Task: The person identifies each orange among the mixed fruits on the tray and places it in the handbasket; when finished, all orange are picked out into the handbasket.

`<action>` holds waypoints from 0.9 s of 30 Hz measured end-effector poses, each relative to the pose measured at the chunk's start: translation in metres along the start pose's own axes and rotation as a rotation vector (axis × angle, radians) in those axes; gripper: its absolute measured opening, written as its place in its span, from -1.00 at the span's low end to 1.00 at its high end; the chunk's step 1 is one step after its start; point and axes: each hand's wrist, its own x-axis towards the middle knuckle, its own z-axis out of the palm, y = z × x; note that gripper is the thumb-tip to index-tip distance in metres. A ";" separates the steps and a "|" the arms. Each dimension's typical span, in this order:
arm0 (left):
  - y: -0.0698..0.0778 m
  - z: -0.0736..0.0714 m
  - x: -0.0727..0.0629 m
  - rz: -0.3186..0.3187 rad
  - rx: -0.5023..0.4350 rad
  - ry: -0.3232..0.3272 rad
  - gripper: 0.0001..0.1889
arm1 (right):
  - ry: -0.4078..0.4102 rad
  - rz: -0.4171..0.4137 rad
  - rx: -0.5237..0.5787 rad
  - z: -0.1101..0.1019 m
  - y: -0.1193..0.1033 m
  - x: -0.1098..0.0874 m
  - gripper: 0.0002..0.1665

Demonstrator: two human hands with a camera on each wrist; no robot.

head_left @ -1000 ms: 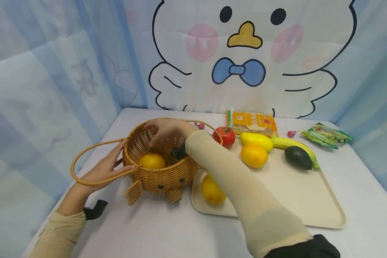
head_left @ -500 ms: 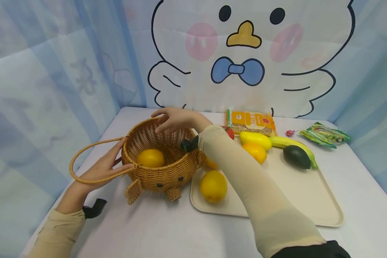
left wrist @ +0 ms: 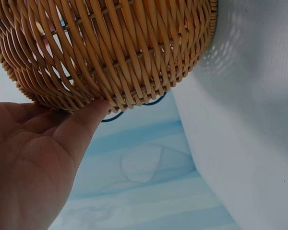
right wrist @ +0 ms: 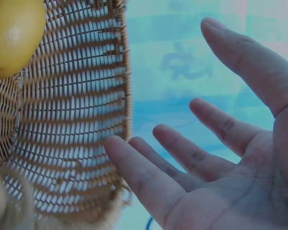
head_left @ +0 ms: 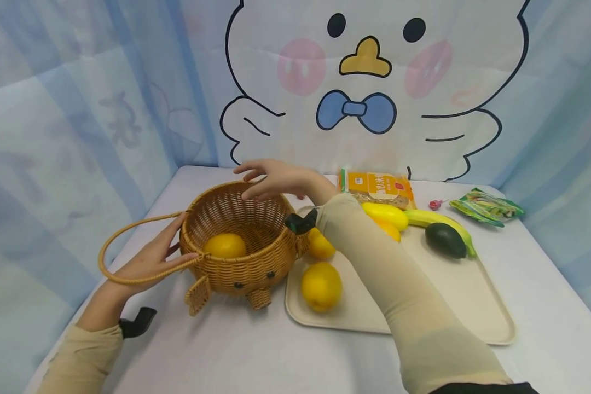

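Observation:
A woven wicker basket (head_left: 256, 268) with an animal face stands at the left, its loop handle (head_left: 109, 241) hanging out over the left side. One yellow fruit (head_left: 225, 245) lies inside it. My left hand (head_left: 150, 257) rests against the basket's left side, its fingers fairly straight; in the left wrist view a fingertip (left wrist: 103, 105) touches the weave, while other fingers are partly hidden. Above the back right of the rim hovers my right hand (head_left: 280, 180). It holds nothing, and its fingers are spread in the right wrist view, beside the basket wall (right wrist: 77, 105).
A cream tray (head_left: 448, 295) carries several fruits, including a round yellow fruit (head_left: 321, 286), a banana (head_left: 443, 224) and a dark green oval fruit (head_left: 445, 239). Behind are an orange grain packet (head_left: 379, 189), a lollipop (head_left: 435, 204) and a green packet (head_left: 486, 207). My right arm covers part of the tray.
My right hand has risen out of the basket and shifted to the right above its back rim. The yellow fruit stays inside. My left hand keeps its place on the basket.

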 end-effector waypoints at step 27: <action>0.001 0.000 -0.001 -0.005 0.006 -0.001 -0.04 | 0.215 -0.092 -0.131 -0.030 0.009 -0.097 -0.25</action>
